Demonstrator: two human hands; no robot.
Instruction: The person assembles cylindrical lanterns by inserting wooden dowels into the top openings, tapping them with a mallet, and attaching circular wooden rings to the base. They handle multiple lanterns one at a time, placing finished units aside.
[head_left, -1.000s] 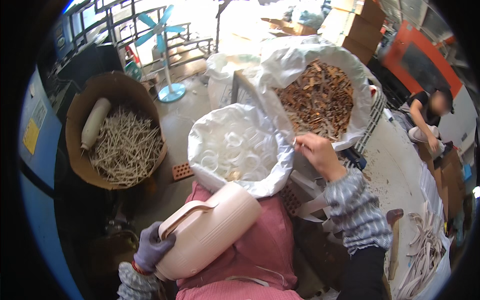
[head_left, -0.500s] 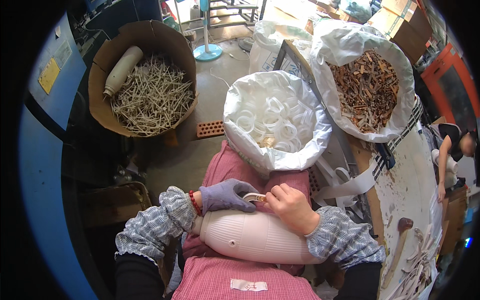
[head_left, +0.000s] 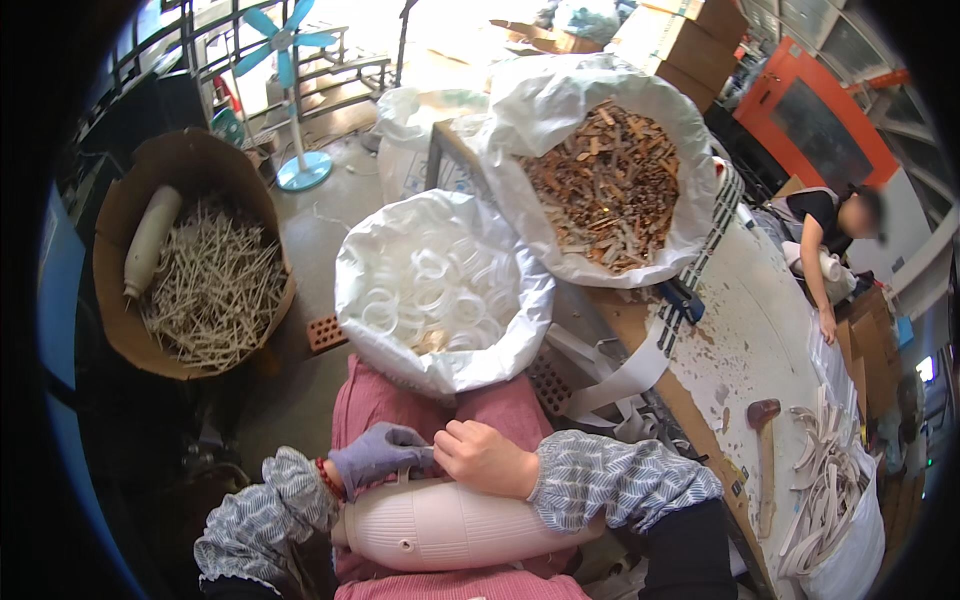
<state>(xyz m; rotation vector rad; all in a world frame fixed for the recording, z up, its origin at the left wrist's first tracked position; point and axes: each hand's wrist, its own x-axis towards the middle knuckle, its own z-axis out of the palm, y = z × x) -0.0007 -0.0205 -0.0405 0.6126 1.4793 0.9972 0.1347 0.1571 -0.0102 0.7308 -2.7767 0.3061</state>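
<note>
We see the pale pink ridged jug [head_left: 455, 525] lying sideways across the lap [head_left: 375, 410]. Our gloved left hand [head_left: 382, 458] and bare right hand [head_left: 485, 460] meet just above it, fingers curled in; we cannot tell what they hold. Beyond sits a white sack [head_left: 535, 300] of clear rings [head_left: 440, 285]

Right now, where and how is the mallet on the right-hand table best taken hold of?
Take the mallet by its slim handle, probably with the right hand coming from the left: the thicker head is at the far end, and pale strips lie along the right side.
</note>
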